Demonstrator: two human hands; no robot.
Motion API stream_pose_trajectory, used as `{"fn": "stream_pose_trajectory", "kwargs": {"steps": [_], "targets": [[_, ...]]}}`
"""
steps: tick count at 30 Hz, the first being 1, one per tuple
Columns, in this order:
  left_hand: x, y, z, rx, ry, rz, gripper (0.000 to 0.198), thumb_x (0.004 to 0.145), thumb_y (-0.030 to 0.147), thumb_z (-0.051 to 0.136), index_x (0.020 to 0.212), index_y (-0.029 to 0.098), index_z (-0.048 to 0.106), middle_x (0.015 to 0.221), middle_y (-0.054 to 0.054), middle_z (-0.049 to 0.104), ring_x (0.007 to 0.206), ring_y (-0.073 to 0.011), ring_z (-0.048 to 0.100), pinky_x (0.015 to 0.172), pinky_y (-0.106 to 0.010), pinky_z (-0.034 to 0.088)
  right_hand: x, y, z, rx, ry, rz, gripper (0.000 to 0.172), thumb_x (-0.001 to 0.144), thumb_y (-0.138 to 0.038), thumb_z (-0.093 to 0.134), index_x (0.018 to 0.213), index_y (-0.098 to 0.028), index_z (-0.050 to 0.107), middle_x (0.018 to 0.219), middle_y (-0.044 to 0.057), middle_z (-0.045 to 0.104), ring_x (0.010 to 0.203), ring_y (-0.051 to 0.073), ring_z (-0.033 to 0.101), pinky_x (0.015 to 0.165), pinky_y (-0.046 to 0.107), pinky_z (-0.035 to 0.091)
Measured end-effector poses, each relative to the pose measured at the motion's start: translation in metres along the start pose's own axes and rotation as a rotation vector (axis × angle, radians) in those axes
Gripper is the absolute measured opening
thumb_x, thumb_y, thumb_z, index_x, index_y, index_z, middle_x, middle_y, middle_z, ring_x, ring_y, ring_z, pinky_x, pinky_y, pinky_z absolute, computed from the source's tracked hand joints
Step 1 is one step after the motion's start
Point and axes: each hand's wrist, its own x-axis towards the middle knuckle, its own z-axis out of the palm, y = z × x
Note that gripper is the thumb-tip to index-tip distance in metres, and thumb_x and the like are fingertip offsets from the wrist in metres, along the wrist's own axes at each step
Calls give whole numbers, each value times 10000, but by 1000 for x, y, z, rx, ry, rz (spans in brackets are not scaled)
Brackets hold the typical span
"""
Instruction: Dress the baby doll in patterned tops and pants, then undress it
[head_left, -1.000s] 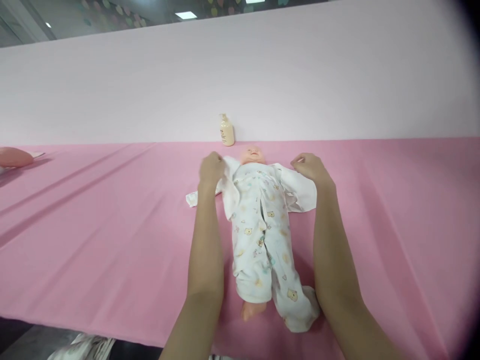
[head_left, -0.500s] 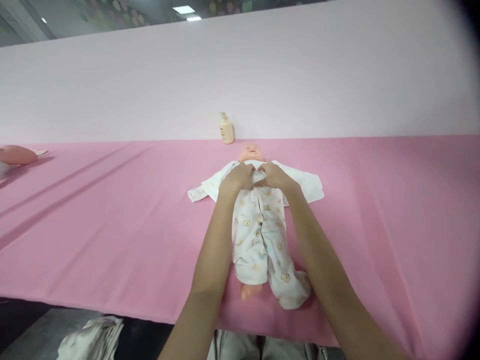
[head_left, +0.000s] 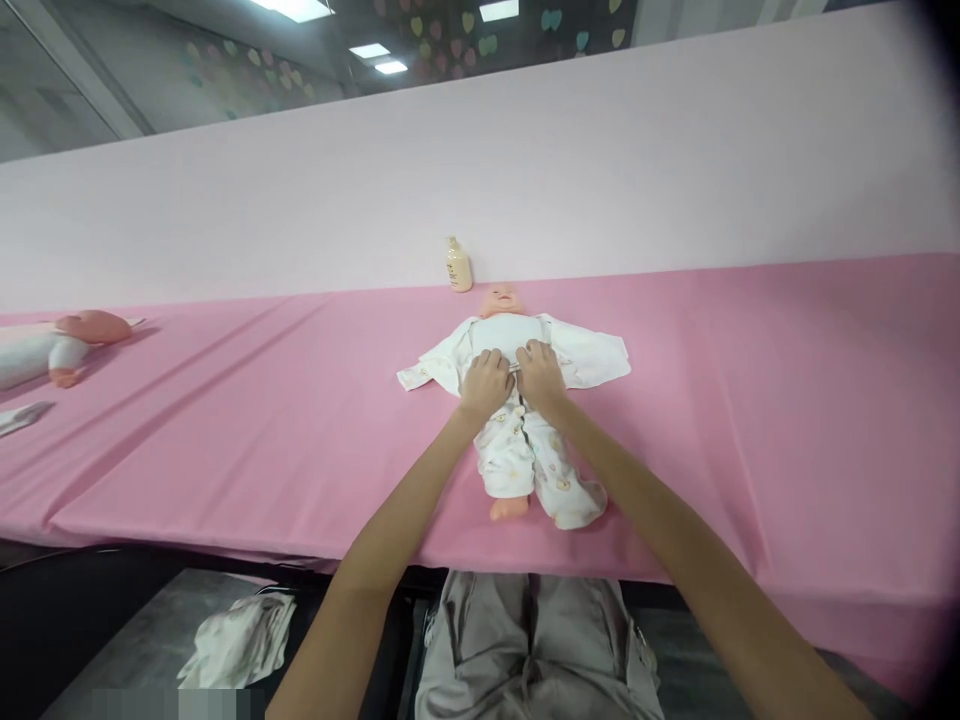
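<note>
On the pants, both hands palm-down

Pump bottle: and there's dark print on the front, a few small marks, far too tiny to make out from here!
Readable words or numbers: none in view.

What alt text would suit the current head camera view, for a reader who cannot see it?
A person's left hand and right hand grip the top of the patterned trousers on a baby doll lying face up on a pink-covered table. A pump bottle stands beyond its head; another doll lies at far left.
</note>
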Motion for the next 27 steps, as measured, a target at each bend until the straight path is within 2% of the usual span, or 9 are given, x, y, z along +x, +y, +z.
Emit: {"fn": "stream_pose_trajectory", "kwargs": {"steps": [4,7,12,16,19,24,27], "targets": [[-25,0,4,-52,-54,44,347,942,312,278,1042,158,573,1079,-160,591,1086,-292,492,941,-398,357,-23,1,-3,73,-19,-46,228,845,-129,388,968,-109,579,974,157,591,967,279,464,877,347,309],[-38,3,6,-108,-56,-31,354,948,372,266,1058,179,542,1042,-158,615,1079,-295,515,944,-404,347,-36,1,-10,46,-28,7,217,865,-182,398,953,-110,582,929,153,621,959,288,489,868,362,308],[-60,15,5,-271,-58,-213,360,923,456,345,1104,181,490,984,-134,635,960,-263,577,879,-359,400,-48,-3,-18,-21,-103,118,221,857,-190,422,986,-90,571,868,163,644,871,273,542,828,356,311],[-86,21,1,-391,-14,-190,466,866,572,428,1119,183,478,1074,-116,604,1049,-256,539,912,-359,393,-51,-7,-20,-30,-155,198,252,825,-141,428,1041,-88,547,853,146,649,813,253,563,798,348,313],[-102,23,0,-480,-37,-201,604,789,677,473,1151,194,471,1174,-102,558,1114,-270,495,915,-382,391,-57,-10,-21,-1,-140,242,267,799,-175,475,1048,-113,547,921,132,648,895,266,563,815,356,317],[-103,29,1,-494,-45,-291,588,776,663,507,1102,173,506,1151,-108,586,1110,-283,507,903,-413,383,-81,-13,-24,100,-110,255,430,786,-338,553,1171,-149,527,1126,130,593,1064,293,509,861,369,335],[-96,33,0,-437,-26,-248,465,796,572,558,1028,169,556,1019,-94,654,1023,-255,578,904,-377,375,-91,-14,-26,142,-83,293,457,792,-372,556,1186,-143,523,1137,132,590,1063,282,507,854,358,341]]}}
